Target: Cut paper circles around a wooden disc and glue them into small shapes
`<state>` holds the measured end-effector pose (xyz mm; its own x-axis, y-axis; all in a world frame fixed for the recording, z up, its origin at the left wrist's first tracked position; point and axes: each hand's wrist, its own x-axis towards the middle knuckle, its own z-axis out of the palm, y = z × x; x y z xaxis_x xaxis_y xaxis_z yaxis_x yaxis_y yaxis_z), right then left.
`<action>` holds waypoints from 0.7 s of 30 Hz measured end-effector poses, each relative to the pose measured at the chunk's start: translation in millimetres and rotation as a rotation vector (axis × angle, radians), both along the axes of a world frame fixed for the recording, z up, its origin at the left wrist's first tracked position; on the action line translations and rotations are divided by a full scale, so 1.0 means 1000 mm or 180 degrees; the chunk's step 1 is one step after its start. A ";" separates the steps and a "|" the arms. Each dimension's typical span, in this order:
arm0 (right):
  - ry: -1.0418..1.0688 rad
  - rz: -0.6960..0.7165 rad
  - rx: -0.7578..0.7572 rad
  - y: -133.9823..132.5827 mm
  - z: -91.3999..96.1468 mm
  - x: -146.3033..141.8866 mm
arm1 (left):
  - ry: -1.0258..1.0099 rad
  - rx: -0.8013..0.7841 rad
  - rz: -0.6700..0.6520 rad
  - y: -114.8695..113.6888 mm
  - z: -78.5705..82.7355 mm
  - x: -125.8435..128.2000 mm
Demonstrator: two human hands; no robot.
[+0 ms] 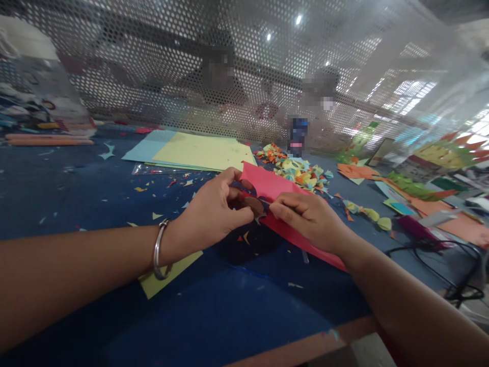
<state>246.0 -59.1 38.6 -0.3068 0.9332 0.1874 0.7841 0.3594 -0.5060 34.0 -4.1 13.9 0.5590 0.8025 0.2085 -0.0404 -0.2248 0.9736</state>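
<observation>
Over the table's middle, a sheet of red paper [267, 181] is bent, with one flap above my right hand and another below it. My left hand [217, 206], with a silver bangle at the wrist, curls its fingers and thumb around a round brown thing [253, 205]; its kind is unclear. The left fingertips are by the paper's upper left edge. My right hand [307, 219] is closed in a pinch on the red paper, thumb and forefinger pointing at the brown thing. A small dark part between the hands is too blurred to name.
Yellow and light blue sheets [202, 150] lie behind my hands. Paper scraps [298, 171] are heaped beyond the red paper. A yellow piece [171, 275] lies under my left wrist. A bottle [49, 86] stands left, a black cable [439, 255] right. People sit behind a perforated screen [153, 66].
</observation>
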 end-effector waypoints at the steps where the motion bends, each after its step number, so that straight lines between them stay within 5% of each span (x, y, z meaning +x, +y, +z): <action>1: 0.0017 0.0004 -0.0008 0.000 0.000 0.000 | -0.0008 -0.0007 0.0011 0.000 0.000 0.000; 14: 0.0502 0.0084 -0.0122 0.002 -0.001 -0.002 | -0.0213 -0.0474 0.0061 -0.005 0.000 0.004; 21: 0.1333 0.0152 -0.0757 0.001 -0.004 -0.003 | -0.0563 -0.0238 0.0448 -0.025 0.020 -0.003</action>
